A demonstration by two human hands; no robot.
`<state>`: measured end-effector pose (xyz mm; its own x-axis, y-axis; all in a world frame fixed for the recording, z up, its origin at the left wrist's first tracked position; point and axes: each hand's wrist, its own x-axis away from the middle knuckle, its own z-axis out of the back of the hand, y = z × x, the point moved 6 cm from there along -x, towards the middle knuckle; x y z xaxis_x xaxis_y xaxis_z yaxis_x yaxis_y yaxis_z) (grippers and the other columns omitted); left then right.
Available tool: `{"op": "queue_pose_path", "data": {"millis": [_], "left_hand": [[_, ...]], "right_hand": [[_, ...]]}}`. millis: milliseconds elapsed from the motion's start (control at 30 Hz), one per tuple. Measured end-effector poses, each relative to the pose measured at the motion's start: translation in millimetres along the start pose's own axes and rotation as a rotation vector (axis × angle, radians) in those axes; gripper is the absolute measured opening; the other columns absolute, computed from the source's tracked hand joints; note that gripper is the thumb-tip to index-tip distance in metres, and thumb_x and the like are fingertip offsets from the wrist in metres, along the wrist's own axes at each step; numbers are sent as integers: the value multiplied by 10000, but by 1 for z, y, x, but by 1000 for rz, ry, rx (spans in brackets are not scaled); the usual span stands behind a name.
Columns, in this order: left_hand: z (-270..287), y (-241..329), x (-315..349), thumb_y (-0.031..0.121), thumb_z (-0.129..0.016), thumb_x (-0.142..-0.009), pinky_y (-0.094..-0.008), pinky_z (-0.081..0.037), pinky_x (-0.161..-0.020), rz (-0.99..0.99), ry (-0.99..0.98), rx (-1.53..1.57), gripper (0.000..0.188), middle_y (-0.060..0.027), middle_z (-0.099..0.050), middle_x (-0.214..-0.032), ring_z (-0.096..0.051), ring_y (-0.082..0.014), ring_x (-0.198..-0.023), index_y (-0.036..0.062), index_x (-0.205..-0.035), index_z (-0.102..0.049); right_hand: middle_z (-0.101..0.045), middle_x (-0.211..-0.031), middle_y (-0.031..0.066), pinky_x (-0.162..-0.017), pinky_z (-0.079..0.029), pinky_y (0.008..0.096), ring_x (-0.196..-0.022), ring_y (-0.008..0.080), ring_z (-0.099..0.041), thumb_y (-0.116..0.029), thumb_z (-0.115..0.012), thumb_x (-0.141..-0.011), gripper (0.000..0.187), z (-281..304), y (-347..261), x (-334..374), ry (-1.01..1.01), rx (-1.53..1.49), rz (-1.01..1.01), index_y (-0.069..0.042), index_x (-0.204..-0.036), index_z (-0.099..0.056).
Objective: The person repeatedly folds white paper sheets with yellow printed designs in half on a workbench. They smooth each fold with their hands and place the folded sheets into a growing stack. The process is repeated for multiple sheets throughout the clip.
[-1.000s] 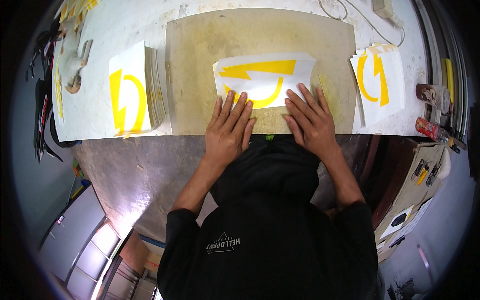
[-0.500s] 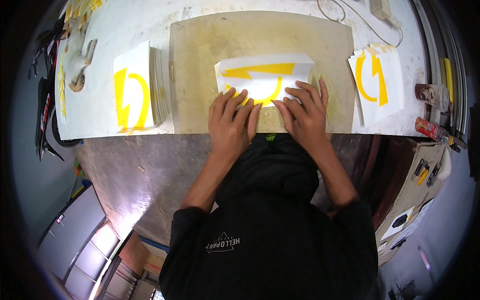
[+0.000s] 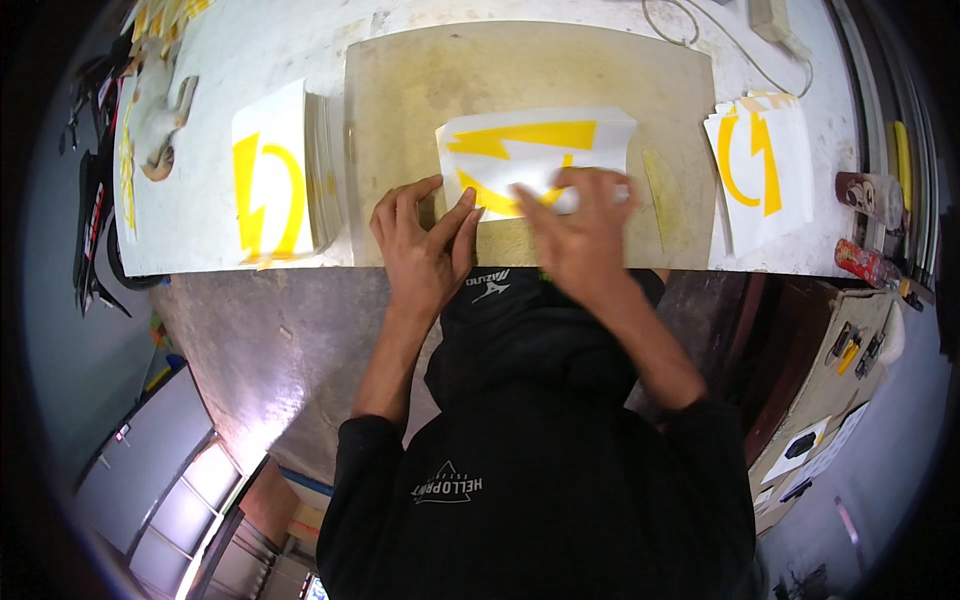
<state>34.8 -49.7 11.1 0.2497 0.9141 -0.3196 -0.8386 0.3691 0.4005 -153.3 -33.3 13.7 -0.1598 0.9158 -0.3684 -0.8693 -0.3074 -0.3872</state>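
Note:
A white sheet (image 3: 618, 128) with yellow shapes, one a jagged bolt and one a curved band, lies across the brownish mat in front of me. My left hand (image 3: 418, 235) is at its near left corner, fingers apart, with index finger and thumb touching the sheet's edge. Over the sheet's right half is my right hand (image 3: 585, 235), smeared by motion. Its index finger points toward the middle of the sheet and the other fingers look bent. Whether it holds anything cannot be made out.
The mat (image 3: 400, 90) covers the middle of the white table. A neat stack of printed sheets (image 3: 275, 170) stands left, a looser, fanned stack (image 3: 760, 170) right. A cable (image 3: 740, 45) curls at the far right, near a cup (image 3: 868, 195) and a bottle (image 3: 865, 260).
My right hand has moved left and onto the sheet. My left hand has shifted left toward the sheet's corner, and its fingers are spread wider.

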Motion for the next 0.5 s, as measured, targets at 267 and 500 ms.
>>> {"op": "queue_pose_path", "data": {"millis": [267, 500], "left_hand": [[5, 3, 0, 147, -825, -816, -483, -384, -1041, -15, -16, -15, 319, -94, -647, -1251, -534, -329, -1197, 163, -1134, -805], [-20, 37, 1, -19, -638, -832, -512, -376, -1115, -248, -175, -38, 453, -24, -682, -1299, -617, -240, -1165, 149, -1238, -748]], "right_hand": [[-548, -978, 61, -943, -300, 474, -994, 240, -528, -184, -810, -841, 301, 41, 71, 28, -7, 105, -169, -207, -1141, -811], [-610, -1106, 92, -980, -338, 463, -1034, 274, -560, -139, -802, -850, 385, 56, 42, 4, 129, 138, -162, -115, -1233, -764]]}}
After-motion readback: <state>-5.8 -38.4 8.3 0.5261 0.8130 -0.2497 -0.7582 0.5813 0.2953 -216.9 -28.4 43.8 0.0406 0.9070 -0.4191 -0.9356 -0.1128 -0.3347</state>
